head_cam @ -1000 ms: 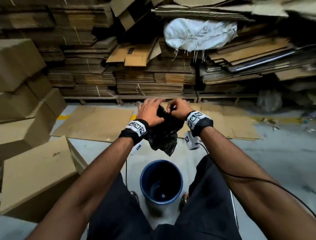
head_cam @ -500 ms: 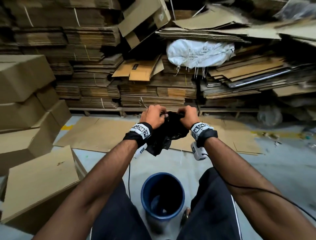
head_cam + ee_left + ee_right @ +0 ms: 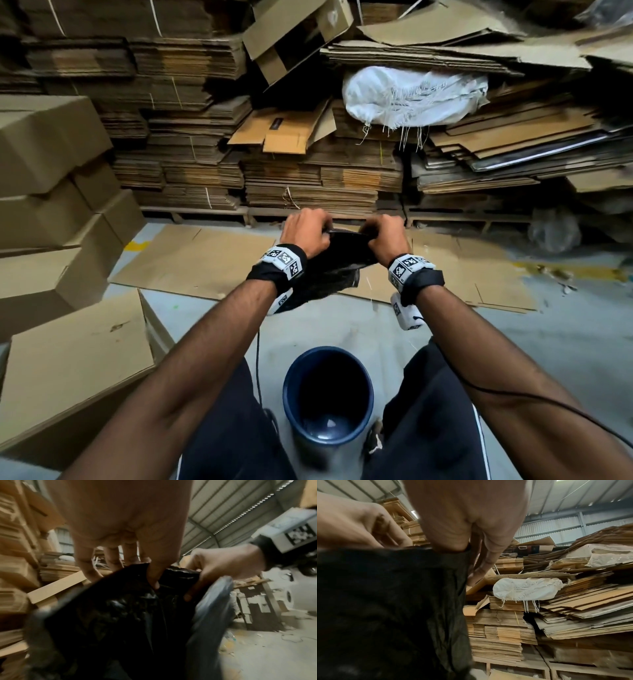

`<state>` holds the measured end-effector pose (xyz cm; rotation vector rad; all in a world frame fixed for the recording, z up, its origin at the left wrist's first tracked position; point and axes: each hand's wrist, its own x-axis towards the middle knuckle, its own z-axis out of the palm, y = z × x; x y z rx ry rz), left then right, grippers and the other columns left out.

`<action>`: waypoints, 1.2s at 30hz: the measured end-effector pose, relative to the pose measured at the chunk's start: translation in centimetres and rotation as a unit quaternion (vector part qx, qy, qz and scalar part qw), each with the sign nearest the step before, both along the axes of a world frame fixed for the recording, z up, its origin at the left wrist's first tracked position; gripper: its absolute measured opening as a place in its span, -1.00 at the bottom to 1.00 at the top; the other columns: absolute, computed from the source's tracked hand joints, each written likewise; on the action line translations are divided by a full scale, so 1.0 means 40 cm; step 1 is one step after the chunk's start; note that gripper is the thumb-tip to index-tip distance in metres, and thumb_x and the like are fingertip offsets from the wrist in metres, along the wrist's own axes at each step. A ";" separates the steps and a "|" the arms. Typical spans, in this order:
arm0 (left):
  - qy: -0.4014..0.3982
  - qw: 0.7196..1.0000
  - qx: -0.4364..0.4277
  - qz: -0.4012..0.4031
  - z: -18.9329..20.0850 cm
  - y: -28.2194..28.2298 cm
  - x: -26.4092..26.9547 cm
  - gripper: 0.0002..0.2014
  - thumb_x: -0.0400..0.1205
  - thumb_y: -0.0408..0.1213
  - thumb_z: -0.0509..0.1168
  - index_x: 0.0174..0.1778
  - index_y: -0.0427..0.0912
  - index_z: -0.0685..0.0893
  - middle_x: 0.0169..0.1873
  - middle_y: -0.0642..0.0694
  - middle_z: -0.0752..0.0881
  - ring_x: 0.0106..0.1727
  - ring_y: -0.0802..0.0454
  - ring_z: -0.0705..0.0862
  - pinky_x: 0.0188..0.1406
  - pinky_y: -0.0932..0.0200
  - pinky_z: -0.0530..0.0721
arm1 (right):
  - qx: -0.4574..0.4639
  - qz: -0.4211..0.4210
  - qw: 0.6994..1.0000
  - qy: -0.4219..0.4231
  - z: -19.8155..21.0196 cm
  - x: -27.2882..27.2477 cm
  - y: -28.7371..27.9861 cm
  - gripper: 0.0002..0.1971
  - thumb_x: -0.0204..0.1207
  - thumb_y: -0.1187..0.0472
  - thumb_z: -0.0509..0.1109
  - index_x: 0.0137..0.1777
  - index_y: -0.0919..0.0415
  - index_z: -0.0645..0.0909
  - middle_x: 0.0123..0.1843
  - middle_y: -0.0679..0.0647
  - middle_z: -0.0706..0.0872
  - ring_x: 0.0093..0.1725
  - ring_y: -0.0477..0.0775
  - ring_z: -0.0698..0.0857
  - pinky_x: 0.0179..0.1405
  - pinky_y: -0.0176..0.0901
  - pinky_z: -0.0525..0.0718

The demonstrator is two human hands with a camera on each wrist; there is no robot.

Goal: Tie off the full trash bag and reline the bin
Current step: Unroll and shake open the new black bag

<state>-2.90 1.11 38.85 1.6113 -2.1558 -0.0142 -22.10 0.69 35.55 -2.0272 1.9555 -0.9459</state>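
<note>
A black trash bag [image 3: 337,263] hangs crumpled in the air between my two hands, above the floor. My left hand [image 3: 306,233] pinches its top edge on the left; my right hand [image 3: 385,236] pinches the same edge on the right, and that edge is stretched taut between them. The left wrist view shows my thumb pressed into the black plastic [image 3: 130,615] and the right hand [image 3: 221,566] gripping beside it. In the right wrist view the bag [image 3: 388,608] fills the left half. The blue bin [image 3: 328,397] stands on the floor between my legs, with no liner in it.
Stacks of flattened cardboard [image 3: 308,178] on pallets fill the back, with a white woven sack [image 3: 411,96] on top. Closed cartons [image 3: 48,192] are piled at left, one large carton [image 3: 75,370] close to my left leg. Cardboard sheets [image 3: 191,260] lie on the concrete floor.
Both hands have risen and drawn apart, pulling the bunched bag's top edge out flat between them. The head view has tilted up; the bin sits lower in frame.
</note>
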 end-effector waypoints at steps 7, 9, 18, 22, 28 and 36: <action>-0.074 0.996 0.037 -0.026 -0.074 -0.069 0.007 -0.55 0.48 0.10 0.50 0.29 0.16 0.66 0.19 -0.04 0.74 0.34 -0.15 0.55 0.33 -0.15 0.44 | 0.012 -0.005 1.000 0.015 -0.046 -0.026 -0.031 -0.65 0.27 0.51 0.36 -0.07 0.16 0.84 -0.14 0.17 0.87 -0.05 0.22 0.81 0.02 -0.08 0.78; -0.081 0.995 0.028 -0.055 -0.089 -0.070 -0.022 -0.62 0.51 0.13 0.47 0.24 0.17 0.70 0.15 -0.01 0.75 0.31 -0.12 0.54 0.28 -0.13 0.42 | 0.011 0.019 1.000 0.022 -0.050 -0.005 -0.039 -0.68 0.28 0.48 0.39 -0.09 0.14 0.83 -0.18 0.15 0.87 -0.09 0.20 0.81 -0.04 -0.11 0.77; 0.000 0.999 0.040 0.034 -0.096 -0.089 0.020 -0.77 0.46 -0.23 0.43 0.02 0.04 0.80 -0.04 -0.09 0.84 0.06 -0.19 0.77 0.08 0.03 0.70 | 0.018 -0.046 0.999 -0.001 -0.079 -0.080 -0.041 -0.63 0.29 0.59 0.37 -0.12 0.15 0.83 -0.12 0.15 0.85 -0.09 0.17 0.80 0.02 0.04 0.82; -0.083 0.994 0.047 -0.047 -0.121 -0.090 -0.017 -0.46 0.46 0.16 0.51 0.36 0.18 0.63 0.20 -0.02 0.77 0.33 -0.14 0.60 0.39 -0.25 0.47 | 0.036 0.020 0.999 0.004 -0.067 -0.030 -0.036 -0.72 0.34 0.53 0.45 -0.09 0.19 0.84 -0.14 0.13 0.86 -0.14 0.07 0.79 -0.05 -0.26 0.67; -0.061 0.998 0.001 -0.018 -0.104 -0.088 -0.012 -0.75 0.54 -0.22 0.34 0.07 0.05 0.82 -0.14 -0.03 0.78 0.15 -0.14 0.64 0.34 -0.18 0.49 | 0.042 -0.002 0.999 0.007 -0.067 -0.041 -0.038 -0.63 0.34 0.58 0.40 -0.08 0.13 0.85 -0.16 0.08 0.85 -0.13 0.09 0.80 -0.01 -0.07 0.83; -0.055 0.997 -0.004 -0.047 -0.093 -0.089 -0.034 -0.59 0.53 0.04 0.46 0.31 0.15 0.70 0.10 -0.01 0.79 0.31 -0.11 0.58 0.35 -0.21 0.47 | 0.018 0.015 1.000 0.015 -0.037 -0.011 -0.045 -0.63 0.33 0.54 0.40 -0.07 0.10 0.85 -0.15 0.08 0.86 -0.13 0.09 0.82 0.00 -0.04 0.84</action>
